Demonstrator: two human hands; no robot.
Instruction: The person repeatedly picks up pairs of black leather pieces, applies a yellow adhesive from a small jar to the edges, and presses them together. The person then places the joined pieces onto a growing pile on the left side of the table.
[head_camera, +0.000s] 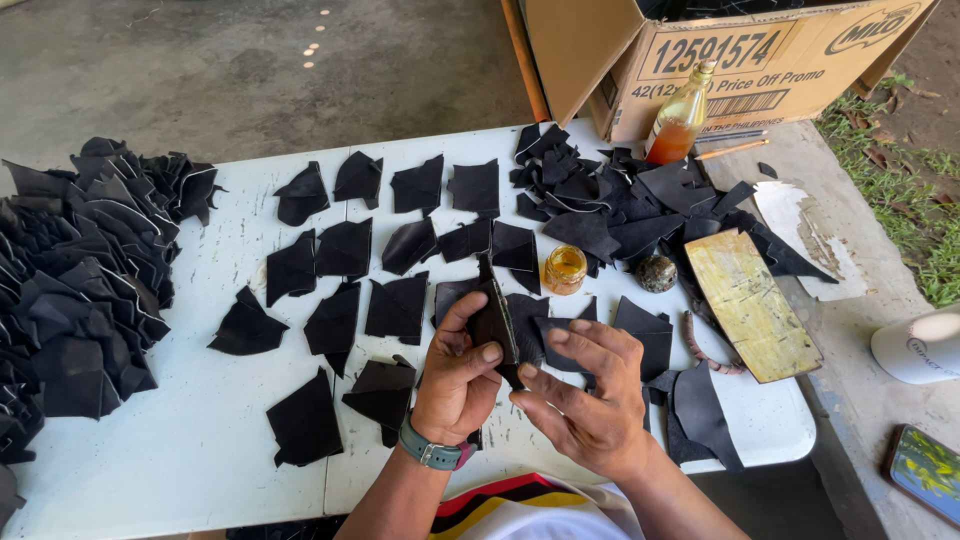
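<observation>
— On the white table (200, 440), right at its near edge, what is the person holding?

— A black leather piece (495, 320), stood on edge above the tabletop. The left hand (455, 385) is clamped on it, thumb against its near face and fingers curled behind. The right hand (585, 390) meets it lower down, fingertips pinched on the bottom corner — so both hands are closed on the same piece.

— And around them?

— Cut black pieces laid out flat in rough rows (345, 250), a folded stack (80, 280) at the far left, a loose heap (620, 200) farther back to the right. A small open jar of amber glue (565, 268) stands just beyond the held piece, with a round dark lump (656, 273) beside it, a worn yellow board (752, 305) to the right, and a bottle of orange liquid (680, 125) near a cardboard box (760, 60).

— What could go wrong?

— The jar seems the likeliest trouble: it is open and close, so a knuckle swinging forward could tip it onto the laid-out pieces. The piece is also gripped only along its edges; if the pinch slackens it may fold or drop onto the others and be lost among them.
</observation>
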